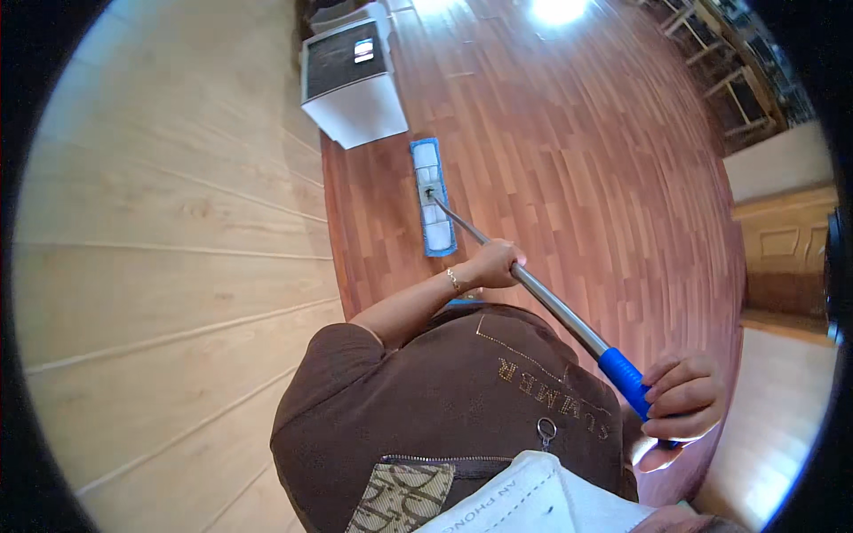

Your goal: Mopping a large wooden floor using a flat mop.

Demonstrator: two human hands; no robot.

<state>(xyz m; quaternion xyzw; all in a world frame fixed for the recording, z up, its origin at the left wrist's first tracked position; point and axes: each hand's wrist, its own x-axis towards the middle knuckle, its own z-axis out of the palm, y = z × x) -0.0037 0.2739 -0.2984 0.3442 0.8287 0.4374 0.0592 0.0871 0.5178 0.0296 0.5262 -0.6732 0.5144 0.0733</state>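
Observation:
A flat mop with a long metal pole (562, 311) slants across in front of me. My left hand (494, 264) is closed around the middle of the pole, a thin bracelet at its wrist. Up by the blue grip (625, 382), my right hand (684, 398) has its fingers wrapped round the handle's end. The long mop head (432, 213), white on top with a blue fringe, lies flat on the wooden floor ahead of me, slightly left. Its underside is hidden.
A white cabinet (366, 111) with a dark top stands beyond the mop head, a phone (363, 51) on it. Pale panelled wall (195, 249) runs along the left. Wooden stools (739, 102) line the far right, and a wooden cabinet (782, 244) stands nearer on that side. Reddish plank floor (569, 178) lies between.

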